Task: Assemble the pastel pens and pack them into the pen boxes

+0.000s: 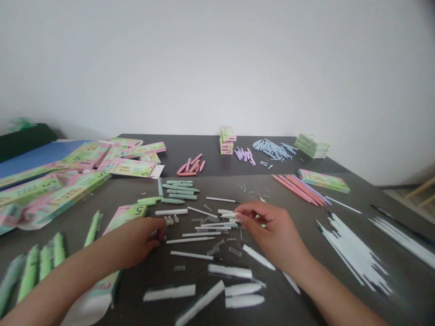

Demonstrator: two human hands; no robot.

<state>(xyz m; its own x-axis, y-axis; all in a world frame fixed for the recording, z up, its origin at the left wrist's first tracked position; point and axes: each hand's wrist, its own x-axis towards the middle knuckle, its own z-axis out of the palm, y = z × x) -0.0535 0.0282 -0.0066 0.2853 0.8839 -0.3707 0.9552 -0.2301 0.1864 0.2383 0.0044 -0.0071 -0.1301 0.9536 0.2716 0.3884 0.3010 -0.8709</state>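
Observation:
My right hand (272, 226) is closed, thumb and forefinger pinching the end of a short white pen piece (226, 213) above the middle of the table. My left hand (144, 240) rests with curled fingers just left of several small clear caps (171, 220); whatever its fingertips hold is hidden. Between the hands lie thin white pen refills (192, 256), white pen barrels (171, 212) and clear plastic bits (235, 251). Closer to me are thick white pen parts (230, 271). A green-and-pink carton (127, 212) lies partly under my left forearm.
Bright green pens (59, 249) and a heap of cartons (81, 158) occupy the left. Grey-green barrels (180, 190), coral parts (192, 165), purple parts (244, 155) and blue parts (273, 149) lie farther back. White refills (353, 253) spread out on the right, near coloured sticks (299, 188).

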